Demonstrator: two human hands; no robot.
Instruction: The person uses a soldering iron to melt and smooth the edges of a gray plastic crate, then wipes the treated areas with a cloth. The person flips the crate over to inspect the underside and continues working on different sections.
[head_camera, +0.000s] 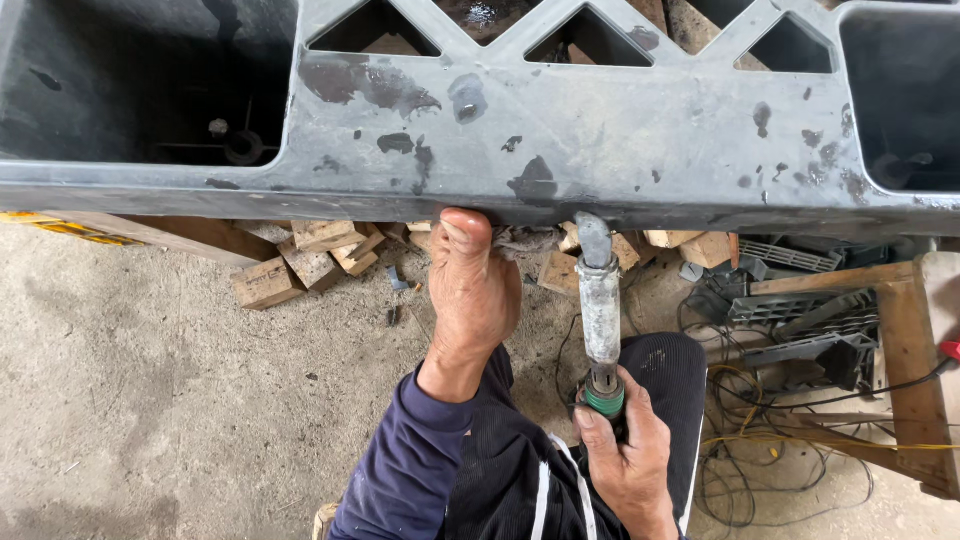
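- Head view: left hand (472, 290) pressing a rag (525, 240) under the grey plastic frame (600, 140).
- Right hand (625, 450) clamped round heat tool (600, 310), nozzle at frame edge.
- Mid-repair, apparently; next needing steady nozzle.

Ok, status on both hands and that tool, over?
Left hand pressing a rag up under the grey plastic pallet's edge. Right hand shut on the grey-nozzled heat tool, tip at the edge. Nothing between.

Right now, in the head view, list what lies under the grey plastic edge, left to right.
Wooden blocks → left hand pressing a rag to the edge → heat-gun nozzle, gripped by the right hand → tangled wires → wooden frame.
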